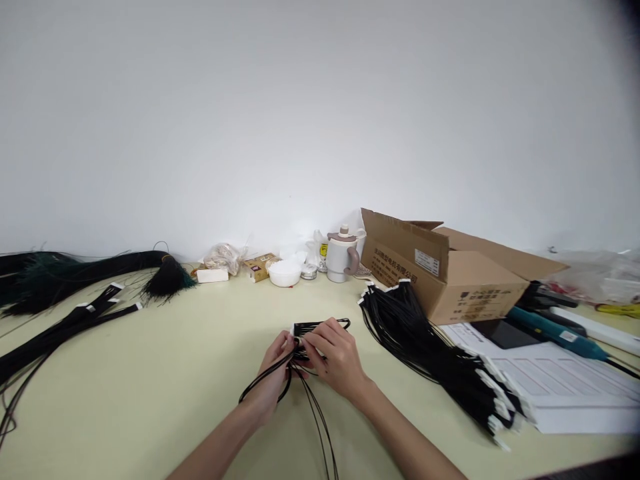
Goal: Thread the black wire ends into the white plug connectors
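Wire work at a pale tabletop point(200, 413), seen from the head. The wires point(306, 329) are at the near centre, raised between the two hands. The left hand point(275, 373) has its grip closed on them, thumb uppermost, beside a white connector point(293, 329); a dark loop bows out across its wrist side. The right hand point(337, 353) meets it from the other side, its grip drawn to a pinch on the same wires; the fingers overlap there, so the exact strand pinched is probably not to be made out. Several thin ends hang below the hands toward the near edge.

Right: a fanned pile point(425, 340) of black wires with white connectors at both ends, its near end beside printed sheets point(570, 377). Behind it stands an open box point(480, 283), flaps spread. A black slab point(505, 333) and a teal tool point(560, 332) lie on the sheets.

Left: a second bundle point(60, 331) with white tips, and behind it a thicker hank point(113, 267) with a frayed, dark green end.

Rear, along the wall point(320, 120): a clear bag point(223, 257), a small carton point(259, 268), a white bowl point(285, 275) and a lidded mug point(339, 260), its handle toward the right.
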Motion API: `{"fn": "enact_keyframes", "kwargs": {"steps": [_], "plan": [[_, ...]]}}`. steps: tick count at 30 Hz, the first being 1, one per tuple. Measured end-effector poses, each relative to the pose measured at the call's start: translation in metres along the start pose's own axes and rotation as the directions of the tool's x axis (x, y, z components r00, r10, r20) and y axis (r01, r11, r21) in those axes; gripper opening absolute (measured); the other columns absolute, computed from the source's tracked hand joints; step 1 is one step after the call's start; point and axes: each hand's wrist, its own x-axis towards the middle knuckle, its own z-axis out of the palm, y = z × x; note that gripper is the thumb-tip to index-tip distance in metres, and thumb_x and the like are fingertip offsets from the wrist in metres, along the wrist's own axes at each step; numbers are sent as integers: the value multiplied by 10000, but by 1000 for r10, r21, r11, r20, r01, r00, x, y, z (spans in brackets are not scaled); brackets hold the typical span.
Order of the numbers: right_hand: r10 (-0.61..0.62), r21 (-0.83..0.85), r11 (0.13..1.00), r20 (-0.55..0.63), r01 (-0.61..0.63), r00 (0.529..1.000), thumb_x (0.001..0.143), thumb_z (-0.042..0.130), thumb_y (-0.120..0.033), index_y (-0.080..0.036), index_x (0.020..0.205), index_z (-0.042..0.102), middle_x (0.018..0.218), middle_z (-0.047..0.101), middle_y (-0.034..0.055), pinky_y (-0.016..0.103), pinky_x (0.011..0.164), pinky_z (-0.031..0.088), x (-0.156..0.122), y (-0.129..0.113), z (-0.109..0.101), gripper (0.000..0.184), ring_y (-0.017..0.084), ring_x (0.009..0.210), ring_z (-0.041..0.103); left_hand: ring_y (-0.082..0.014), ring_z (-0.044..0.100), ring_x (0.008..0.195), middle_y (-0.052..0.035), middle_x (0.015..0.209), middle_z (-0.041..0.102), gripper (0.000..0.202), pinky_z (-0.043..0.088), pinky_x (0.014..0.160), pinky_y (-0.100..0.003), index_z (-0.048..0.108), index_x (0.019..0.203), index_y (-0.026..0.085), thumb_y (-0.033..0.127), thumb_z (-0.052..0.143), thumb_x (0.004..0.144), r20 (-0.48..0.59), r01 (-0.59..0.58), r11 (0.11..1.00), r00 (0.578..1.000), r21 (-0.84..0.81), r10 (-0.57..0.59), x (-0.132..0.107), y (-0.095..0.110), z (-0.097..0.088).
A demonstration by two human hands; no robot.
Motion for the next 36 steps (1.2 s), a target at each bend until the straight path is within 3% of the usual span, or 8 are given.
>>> {"fn": "enact_keyframes", "kwargs": {"steps": [6,12,20,26,30,36], "plan": [[3,-5,1000,15,-3,1000,808,479,-143,-151,741,555,677,516,25,254,635,348,-2,1,3,101,113,683,397,-54,472,610,-22,849,556,337,408,575,-197,433,889,174,439,534,707,-38,14,999,999,-43,-16,5,-7,-4],[7,1,1000,21,-7,1000,807,481,-138,-150,760,552,681,512,23,251,632,342,-2,3,3,86,114,688,390,-65,492,607,-24,828,572,329,403,578,-201,453,843,165,447,541,699,5,-3,997,1000,-76,4,6,-7,-6],[-13,6,1000,0,13,1000,808,474,-127,-149,761,541,672,506,24,246,616,331,-2,4,5,85,115,679,380,-77,513,632,-67,950,566,362,421,567,-216,448,900,166,474,504,718,-8,7,998,1000,-69,-8,6,-8,-6],[22,-19,1000,-79,-23,997,787,498,-116,-156,782,548,706,517,28,264,645,334,-2,3,4,64,124,710,381,-97,537,667,-68,968,558,372,436,573,-232,440,894,169,499,475,727,4,4,1000,1000,-3,-4,5,-1,-3],[39,-51,998,-139,-46,990,792,492,-132,-165,810,553,788,519,45,298,705,345,-2,1,5,72,144,791,401,-104,537,624,-56,932,559,438,427,526,-230,423,877,171,551,503,674,-50,22,999,999,29,-21,8,2,-1],[45,-27,999,-74,-47,996,802,466,-121,-165,816,537,827,516,51,306,712,354,-2,1,8,85,152,834,422,-77,509,603,-29,845,545,417,400,542,-196,416,842,162,540,497,685,-78,7,998,997,58,-2,10,-2,-2]]}}
